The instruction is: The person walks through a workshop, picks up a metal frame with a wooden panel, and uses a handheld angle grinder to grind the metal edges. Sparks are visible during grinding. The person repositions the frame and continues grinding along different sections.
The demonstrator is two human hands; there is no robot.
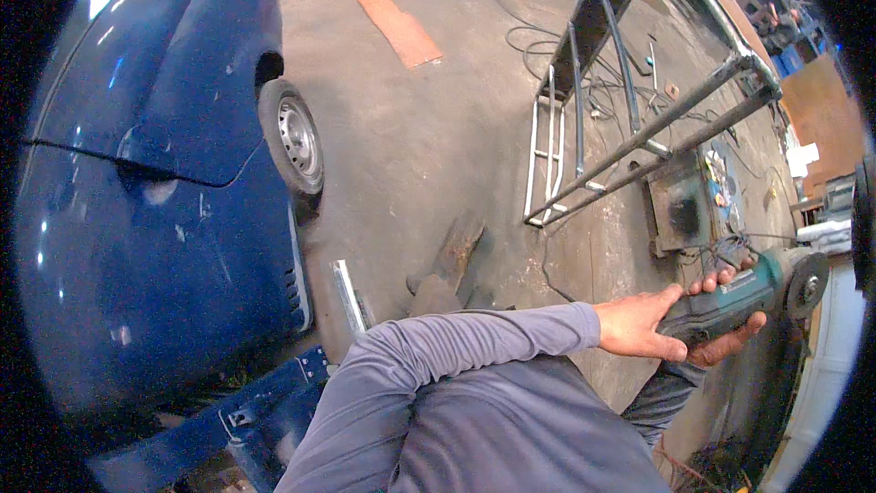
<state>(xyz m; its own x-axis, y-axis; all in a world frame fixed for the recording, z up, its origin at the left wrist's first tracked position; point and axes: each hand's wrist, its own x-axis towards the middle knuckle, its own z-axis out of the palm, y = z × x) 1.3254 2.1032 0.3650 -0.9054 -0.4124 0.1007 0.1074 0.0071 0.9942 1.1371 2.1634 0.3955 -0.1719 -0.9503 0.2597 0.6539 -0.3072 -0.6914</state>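
Note:
A green and dark angle grinder (730, 303) is held out at my right side, its round disc (808, 285) at the far right end. My right hand (730, 343) is wrapped around the grinder's body from beneath, with fingertips showing along its far edge. Across my body reaches my left arm in a grey sleeve. My left hand (639, 324) is closed at the grinder's rear end, thumb along the near side; its other fingers are partly hidden. The disc appears apart from the metal frame (639, 141) ahead of it.
A dark blue vehicle body (173, 219) with a wheel (297, 139) fills the left. Cables (607, 96) lie on the floor around the welded frame. A flat orange-brown strip (392, 18) lies farther off. A metal bar (347, 297) is near my left elbow, and a dark box-like object (677, 205) stands by the frame.

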